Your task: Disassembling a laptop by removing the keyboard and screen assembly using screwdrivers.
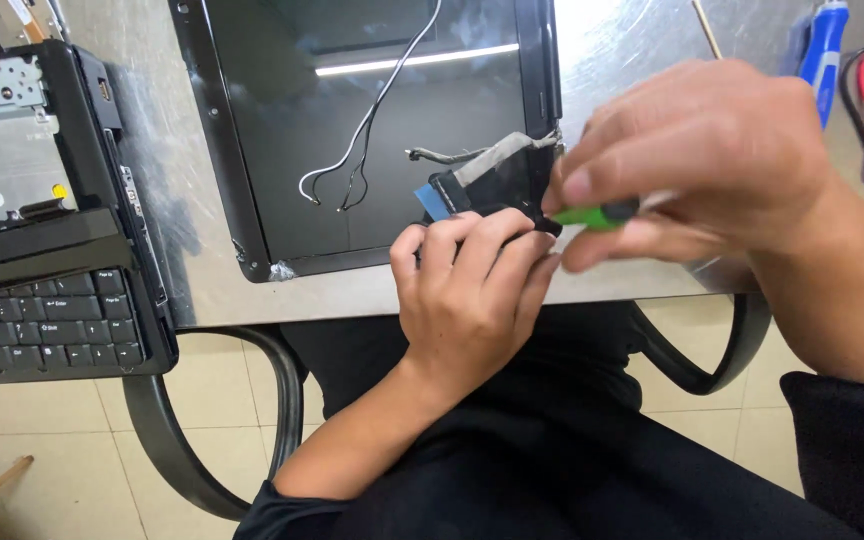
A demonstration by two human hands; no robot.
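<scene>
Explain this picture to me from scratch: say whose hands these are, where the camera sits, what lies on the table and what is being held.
One picture, from a camera worn on a seated person's head, looking down. Both bare hands are theirs. On the grey metal table lies a black laptop screen panel with loose thin wires. At left sits an opened black laptop base with keyboard. The left hand pinches a flat black ribbon cable with a blue tip. The right hand grips a small green-handled tool.
</scene>
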